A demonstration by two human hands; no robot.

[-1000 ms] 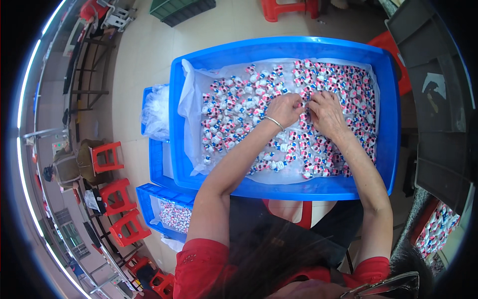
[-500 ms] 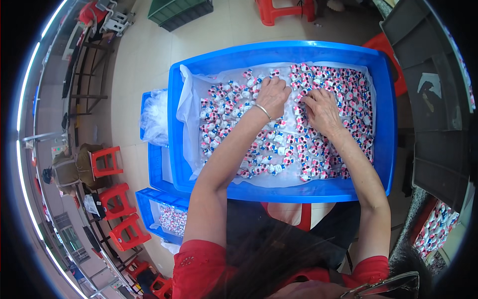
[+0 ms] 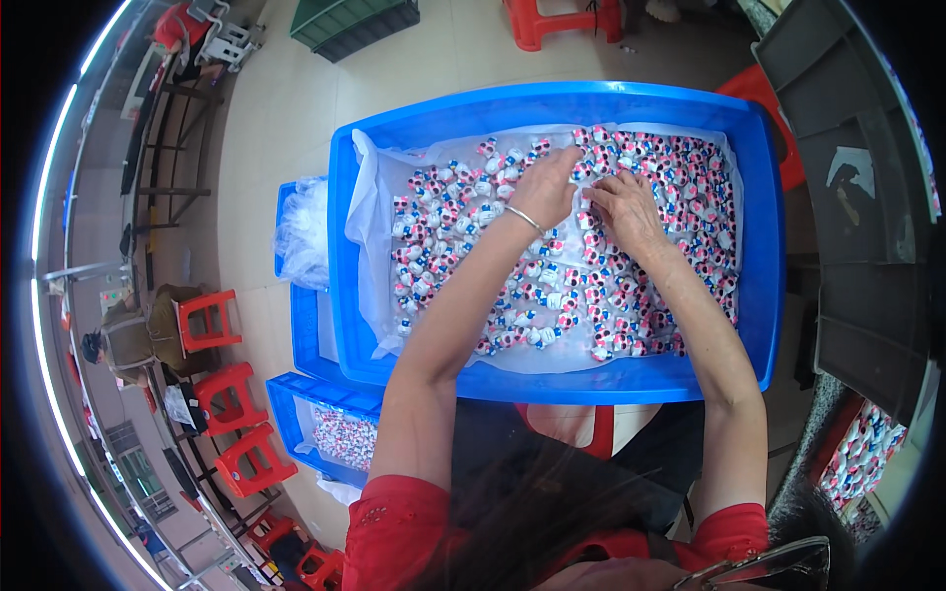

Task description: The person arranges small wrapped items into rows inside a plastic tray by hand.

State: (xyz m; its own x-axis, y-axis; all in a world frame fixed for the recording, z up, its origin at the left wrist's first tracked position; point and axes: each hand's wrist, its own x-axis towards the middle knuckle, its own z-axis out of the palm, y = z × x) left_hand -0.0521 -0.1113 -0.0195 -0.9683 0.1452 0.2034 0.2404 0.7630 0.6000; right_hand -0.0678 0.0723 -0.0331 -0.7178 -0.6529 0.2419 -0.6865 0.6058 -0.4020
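Note:
A large blue plastic tub [image 3: 552,98] lined with white sheeting [image 3: 367,212] holds many small pink, white and blue figurines [image 3: 705,212]. On the right they stand in close rows; on the left they lie looser. My left hand [image 3: 548,185], with a bangle on its wrist, is over the upper middle among them. Its fingers are bent together toward the right, and their tips are partly hidden. Just beside it, my right hand [image 3: 631,212] has thumb and forefinger pinched together at the edge of the rows. Whatever sits between those fingertips is too small to make out.
Left of the tub are another blue bin with white filmy material [image 3: 304,231] and a smaller blue bin of figurines [image 3: 343,438]. Red stools [image 3: 227,394] line a long bench, where a person [image 3: 133,335] sits. A green crate [image 3: 355,25] lies beyond; grey panels [image 3: 872,286] stand right.
My left hand has turned, its fingers now pointing right toward the rows. My right hand has shifted slightly left, bringing its fingertips closer to the left hand.

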